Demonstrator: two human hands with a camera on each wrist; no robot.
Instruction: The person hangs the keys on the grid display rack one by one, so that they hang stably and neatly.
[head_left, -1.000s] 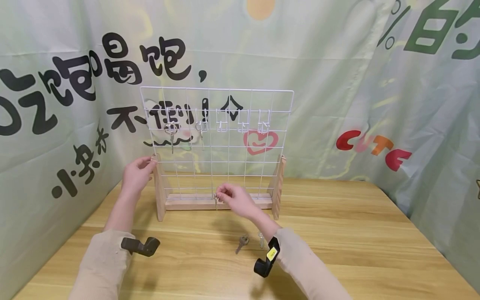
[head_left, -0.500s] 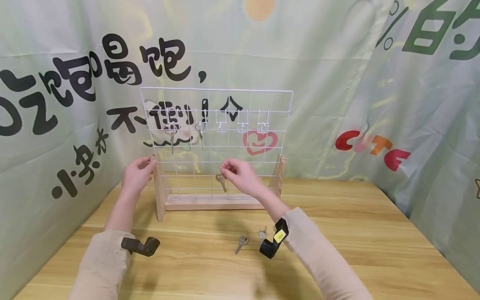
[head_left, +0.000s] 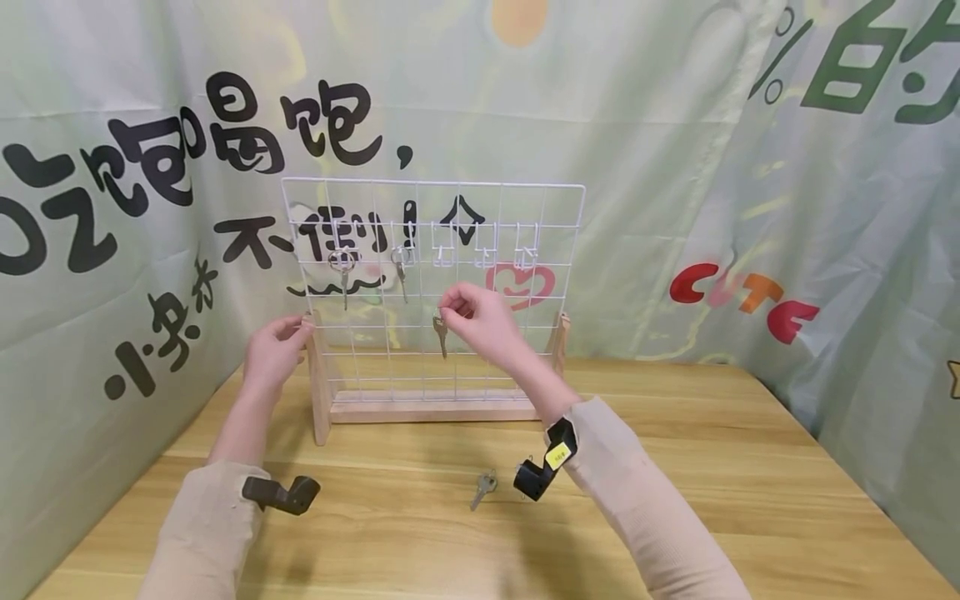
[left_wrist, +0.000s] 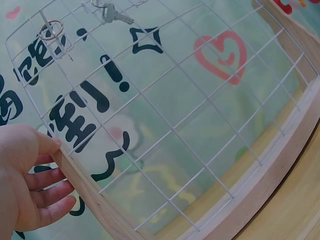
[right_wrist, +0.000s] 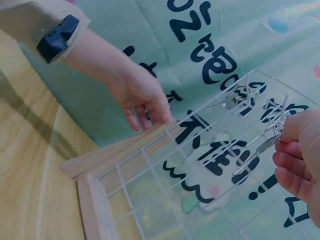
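A white wire grid rack [head_left: 433, 181] stands upright on a wooden base. At its left side my left hand [head_left: 277, 350] grips the top of the wooden post [head_left: 320, 383], thumb on the near side in the left wrist view. My right hand [head_left: 483, 325] pinches a key [head_left: 440, 335] by its top, and the key hangs down in front of the grid, below the middle hook [head_left: 443, 258]. One key [head_left: 345, 287] on a ring hangs from the leftmost hook, and another key [head_left: 402, 285] hangs from the hook beside it.
A loose key [head_left: 484, 487] lies on the wooden table [head_left: 390, 517]. Another key near it is almost hidden behind the right wrist camera [head_left: 542, 467]. Two white hooks [head_left: 486, 258] on the grid's right bear no keys. A printed curtain [head_left: 637, 167] hangs behind.
My right hand has risen from the rack's base towards the hooks, carrying the key. The left hand has stayed at the post.
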